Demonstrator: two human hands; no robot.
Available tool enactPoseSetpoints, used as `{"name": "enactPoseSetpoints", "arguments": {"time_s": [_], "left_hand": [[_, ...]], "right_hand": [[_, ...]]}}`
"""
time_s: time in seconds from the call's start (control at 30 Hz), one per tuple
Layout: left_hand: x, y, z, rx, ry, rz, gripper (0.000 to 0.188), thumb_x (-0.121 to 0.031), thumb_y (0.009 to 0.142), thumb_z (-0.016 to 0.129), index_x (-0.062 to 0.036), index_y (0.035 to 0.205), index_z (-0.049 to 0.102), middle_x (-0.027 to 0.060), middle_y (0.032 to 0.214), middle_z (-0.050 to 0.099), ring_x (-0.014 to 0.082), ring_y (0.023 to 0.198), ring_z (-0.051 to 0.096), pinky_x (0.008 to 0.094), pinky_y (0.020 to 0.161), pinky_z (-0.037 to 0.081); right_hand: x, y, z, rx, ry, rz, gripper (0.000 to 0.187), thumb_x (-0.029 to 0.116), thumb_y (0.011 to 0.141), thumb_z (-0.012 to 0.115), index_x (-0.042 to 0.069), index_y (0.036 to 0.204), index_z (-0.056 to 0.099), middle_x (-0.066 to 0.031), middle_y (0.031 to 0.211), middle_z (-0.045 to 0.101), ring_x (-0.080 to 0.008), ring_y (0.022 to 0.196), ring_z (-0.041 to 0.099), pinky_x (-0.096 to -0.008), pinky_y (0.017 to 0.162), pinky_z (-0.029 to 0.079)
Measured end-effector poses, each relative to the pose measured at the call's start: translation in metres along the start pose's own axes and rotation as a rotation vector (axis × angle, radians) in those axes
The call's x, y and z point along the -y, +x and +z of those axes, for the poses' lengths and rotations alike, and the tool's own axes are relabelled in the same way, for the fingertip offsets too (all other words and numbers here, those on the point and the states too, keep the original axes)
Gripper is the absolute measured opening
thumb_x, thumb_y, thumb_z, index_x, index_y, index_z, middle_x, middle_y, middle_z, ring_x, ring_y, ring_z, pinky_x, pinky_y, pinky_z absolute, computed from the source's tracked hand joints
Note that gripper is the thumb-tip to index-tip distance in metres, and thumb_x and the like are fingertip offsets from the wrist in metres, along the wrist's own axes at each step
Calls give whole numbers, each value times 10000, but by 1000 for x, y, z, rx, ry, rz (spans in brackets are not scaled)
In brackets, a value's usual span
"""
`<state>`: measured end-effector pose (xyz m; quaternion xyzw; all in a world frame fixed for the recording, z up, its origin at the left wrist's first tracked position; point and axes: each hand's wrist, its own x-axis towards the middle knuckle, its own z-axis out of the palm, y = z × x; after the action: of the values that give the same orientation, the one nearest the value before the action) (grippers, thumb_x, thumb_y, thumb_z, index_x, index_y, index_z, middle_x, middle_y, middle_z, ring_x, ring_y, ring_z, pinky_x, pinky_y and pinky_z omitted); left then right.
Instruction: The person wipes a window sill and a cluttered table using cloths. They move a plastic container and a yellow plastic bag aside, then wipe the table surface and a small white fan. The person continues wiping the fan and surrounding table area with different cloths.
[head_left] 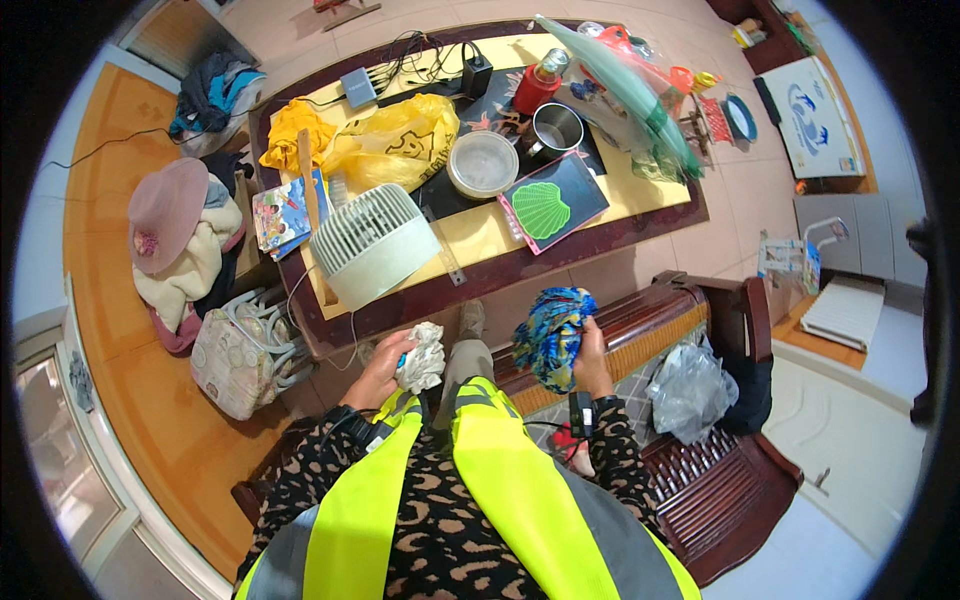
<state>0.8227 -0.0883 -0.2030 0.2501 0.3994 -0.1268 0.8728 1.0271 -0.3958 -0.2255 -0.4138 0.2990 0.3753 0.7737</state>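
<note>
Crumpled blue-and-yellow patterned fabric bundle is in R hand, fingers curled round its right side, gripping it. Crumpled white wad (cloth or paper, can't tell) is in L hand, fingers bent, pinching its left side. Both held off the surface, apart from e/o, in front of the dark-rimmed, cream-topped desk.

Near edge of desk: boxy pale slatted appliance on the left; flat dark tablet-like panel w/ green shell shape to the right. Behind: round whitish tub, shiny metal mug, crumpled yellow plastic bag.

R of the person: dark reddish-brown slatted wooden bench w/ crumpled clear plastic bag. Far L: wide-brimmed pink hat atop cream fleecy cloth.
</note>
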Motion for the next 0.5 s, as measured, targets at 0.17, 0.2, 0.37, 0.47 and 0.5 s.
{"name": "enactPoseSetpoints", "arguments": {"time_s": [0.17,0.2,0.37,0.47,0.5], "left_hand": [[4,73,56,-91,174,47,360,-83,939,497,8,1281,567,94,1172,662,200,1030,661,343,906,526],[4,88,65,-86,148,44,369,-70,926,500,12,1280,564,100,1175,660,202,1032,660,338,907,526],[-6,152,95,-224,217,65,398,-65,908,536,30,1295,536,108,1141,656,214,1011,655,349,893,526],[-11,179,104,-265,113,179,426,-85,865,627,31,1266,541,78,1074,648,162,925,630,317,822,514],[-12,188,105,-287,84,194,438,-89,864,635,31,1273,533,79,1072,648,163,927,627,315,827,511]], "right_hand": [[101,38,-19,125,-154,-269,340,308,977,465,56,1151,614,-86,1073,676,-237,953,659,-418,863,545],[121,51,-25,3,-168,-285,332,296,977,470,52,1154,608,-84,1067,674,-232,939,656,-411,855,543],[213,118,-53,-234,-324,-458,294,216,990,475,55,1219,566,-88,1086,651,-227,934,643,-391,830,541],[250,155,-60,-236,-413,-546,355,162,1009,459,58,1348,488,-99,1176,616,-241,1031,621,-397,867,521],[257,170,-60,-333,-605,-660,429,214,980,527,47,1371,470,-153,1237,598,-313,1077,609,-418,919,492]]}}
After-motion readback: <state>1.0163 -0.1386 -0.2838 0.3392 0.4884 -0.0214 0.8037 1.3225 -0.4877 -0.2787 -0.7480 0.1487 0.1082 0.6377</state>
